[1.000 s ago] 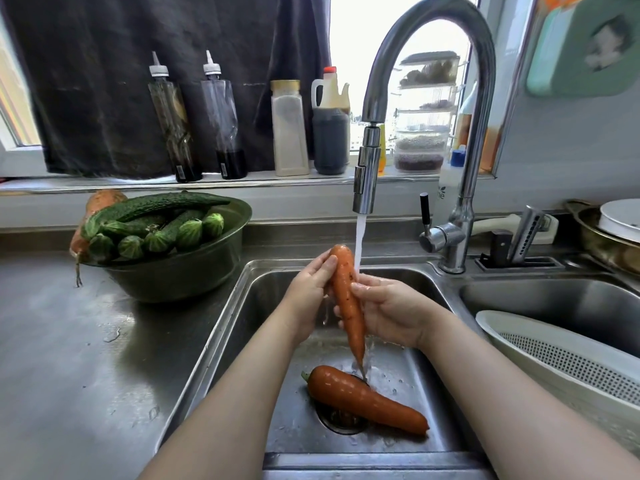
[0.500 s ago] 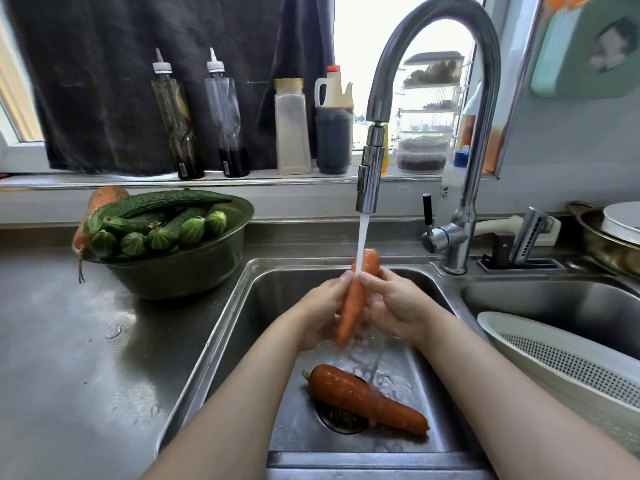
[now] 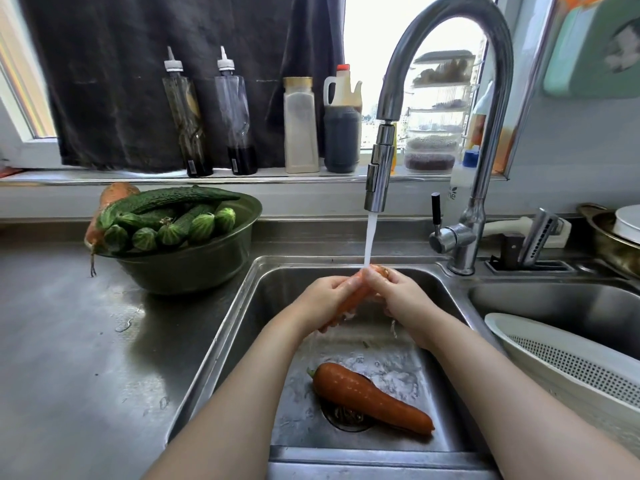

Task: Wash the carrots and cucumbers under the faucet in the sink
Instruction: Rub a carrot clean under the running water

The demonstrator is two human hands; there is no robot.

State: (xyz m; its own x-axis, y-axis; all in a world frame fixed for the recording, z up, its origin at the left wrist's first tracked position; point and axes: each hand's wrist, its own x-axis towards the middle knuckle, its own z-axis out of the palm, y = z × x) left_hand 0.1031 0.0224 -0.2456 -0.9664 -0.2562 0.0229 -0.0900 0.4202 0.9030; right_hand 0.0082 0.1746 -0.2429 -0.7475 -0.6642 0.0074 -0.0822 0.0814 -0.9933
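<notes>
You are holding a carrot (image 3: 353, 298) over the left sink basin (image 3: 239, 327), directly under the faucet (image 3: 379, 174), whose water stream (image 3: 370, 240) is falling onto the carrot's upper end. Your left hand (image 3: 322, 301) is wrapping its fingers round the lower part of the carrot. Your right hand (image 3: 398, 296) is gripping the upper end, and the two hands are meeting just beneath the stream. The carrot is tilting, its top toward the right hand and its tip pointing down to the left. Water is dripping from both hands into the basin.

A second carrot (image 3: 367, 398) is lying on the wet basin floor, partly over the drain strainer (image 3: 341, 417). To the left, on the steel counter (image 3: 69, 341), a green bowl (image 3: 194, 268) is holding the cucumbers (image 3: 173, 206), with a third carrot (image 3: 116, 194) resting against its far-left rim. A white colander (image 3: 571, 365) is sitting in the right basin.
</notes>
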